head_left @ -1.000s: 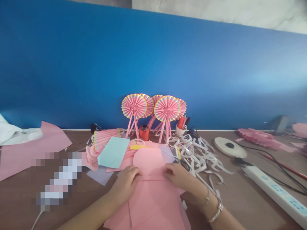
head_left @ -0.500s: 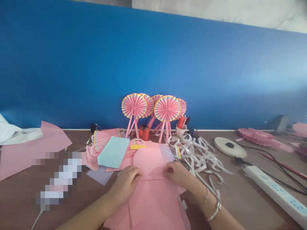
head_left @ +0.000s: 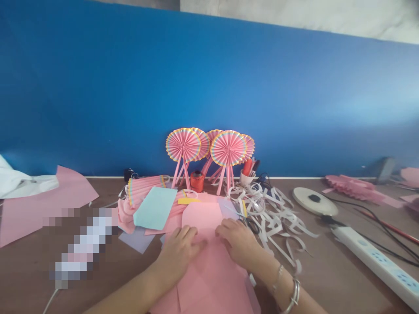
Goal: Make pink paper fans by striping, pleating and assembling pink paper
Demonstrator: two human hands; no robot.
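A: Hands?
B: My left hand [head_left: 178, 253]: fingers bent, thumb out, on pink paper [head_left: 203, 217]. Right hand [head_left: 238, 243]: fingers curled on it; can't tell if pinching.
A: Paper where?
B: Flat, mid-table [head_left: 330, 270], before round pleated fans [head_left: 228, 147], beside curly white strips [head_left: 278, 218].

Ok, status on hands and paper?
Both hands on pink paper; paper lying on table; white strip tangle close by right hand.
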